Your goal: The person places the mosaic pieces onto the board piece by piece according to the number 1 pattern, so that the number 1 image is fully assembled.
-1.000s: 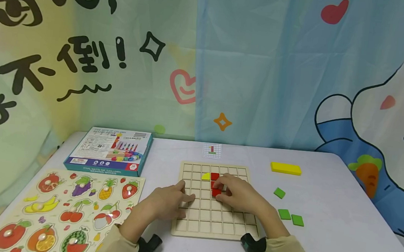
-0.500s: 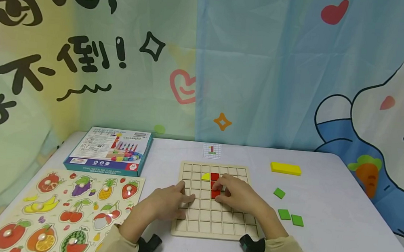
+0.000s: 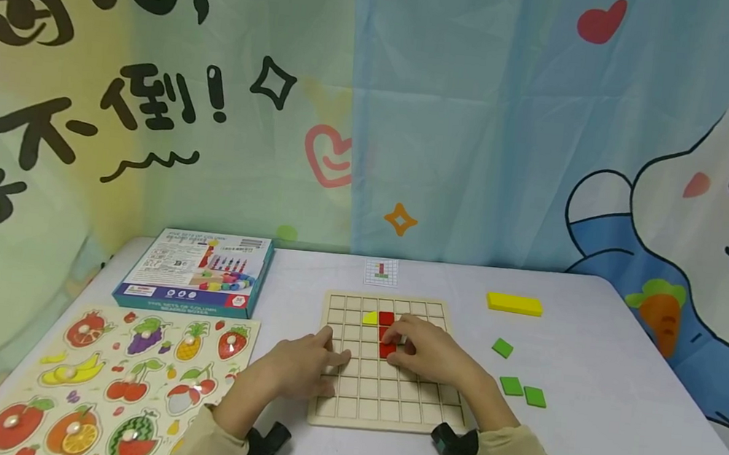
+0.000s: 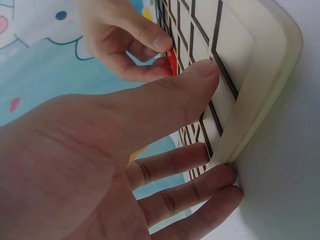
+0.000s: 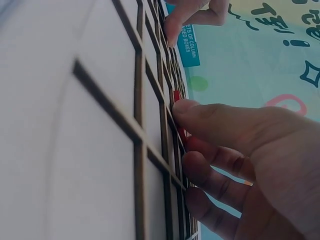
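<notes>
A pale wooden grid board (image 3: 386, 410) lies on the table in front of the person. On it, red square tiles (image 3: 386, 319) form a short column, with a yellow tile (image 3: 370, 318) left of the topmost one. The right hand (image 3: 434, 351) pinches at the lower red tile (image 3: 385, 351) with thumb and curled fingers, partly covering the column. In the right wrist view the thumb's tip touches red tile (image 5: 176, 95). The left hand (image 3: 292, 367) rests at the board's left edge; its thumb (image 4: 165, 100) lies over the grid and its loosely extended fingers touch the rim.
Three green tiles (image 3: 511, 386) lie right of the board, behind them a yellow bar (image 3: 514, 304). A small grid card (image 3: 371, 266) with a red-and-green pattern lies beyond the board. To the left are a box (image 3: 195, 270) and a fruit puzzle board (image 3: 162, 343).
The lower red tile has shifted very slightly towards the person under the right hand's fingers. The left hand stays in place, and the head view has turned a touch.
</notes>
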The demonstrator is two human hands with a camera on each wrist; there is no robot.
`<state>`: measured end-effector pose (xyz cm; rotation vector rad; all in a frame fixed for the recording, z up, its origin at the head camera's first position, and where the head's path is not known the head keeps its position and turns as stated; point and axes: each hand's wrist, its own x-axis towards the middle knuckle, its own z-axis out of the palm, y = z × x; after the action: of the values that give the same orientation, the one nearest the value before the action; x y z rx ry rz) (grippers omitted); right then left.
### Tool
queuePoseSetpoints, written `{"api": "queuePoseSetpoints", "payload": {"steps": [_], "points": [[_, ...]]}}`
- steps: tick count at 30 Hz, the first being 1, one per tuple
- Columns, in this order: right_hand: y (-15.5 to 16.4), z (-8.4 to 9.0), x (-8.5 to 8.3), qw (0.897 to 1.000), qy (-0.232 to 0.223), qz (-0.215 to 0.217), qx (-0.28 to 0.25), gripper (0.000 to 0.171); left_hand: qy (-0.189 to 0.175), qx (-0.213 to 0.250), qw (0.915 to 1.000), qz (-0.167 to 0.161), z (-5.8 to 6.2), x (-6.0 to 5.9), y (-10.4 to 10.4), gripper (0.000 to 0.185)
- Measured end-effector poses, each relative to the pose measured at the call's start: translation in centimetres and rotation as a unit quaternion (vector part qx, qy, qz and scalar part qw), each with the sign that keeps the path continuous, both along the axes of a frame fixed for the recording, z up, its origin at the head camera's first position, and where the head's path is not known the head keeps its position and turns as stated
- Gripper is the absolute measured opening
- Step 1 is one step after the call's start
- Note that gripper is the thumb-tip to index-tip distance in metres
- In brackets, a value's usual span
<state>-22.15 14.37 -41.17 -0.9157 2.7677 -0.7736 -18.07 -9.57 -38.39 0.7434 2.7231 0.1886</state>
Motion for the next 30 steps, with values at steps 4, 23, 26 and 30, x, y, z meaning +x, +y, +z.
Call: {"api": "queuePoseSetpoints", "payload": {"steps": [4, 23, 26, 30], "points": [[0.0, 0.0, 0.0, 1.000, -0.001, 0.002, -0.002, 0.015, -0.002, 0.005, 1.0000, 0.000, 0.0, 0.0, 0.0, 0.057], [3.8, 1.0, 0.0, 0.999, -0.008, -0.033, -0.028, 0.016, 0.012, 0.004, 0.9999, -0.011, -0.1, 0.0, -0.1, 0.053], [4.7, 1.2, 0.1, 0.999, -0.007, -0.038, -0.035, 0.017, 0.008, 0.005, 0.9999, -0.008, 0.0, -0.1, -0.1, 0.053], [5.9, 1.3, 0.2, 0.997, -0.024, -0.058, -0.041, 0.017, 0.004, 0.008, 1.0000, -0.004, 0.0, -0.1, -0.2, 0.053]]}}
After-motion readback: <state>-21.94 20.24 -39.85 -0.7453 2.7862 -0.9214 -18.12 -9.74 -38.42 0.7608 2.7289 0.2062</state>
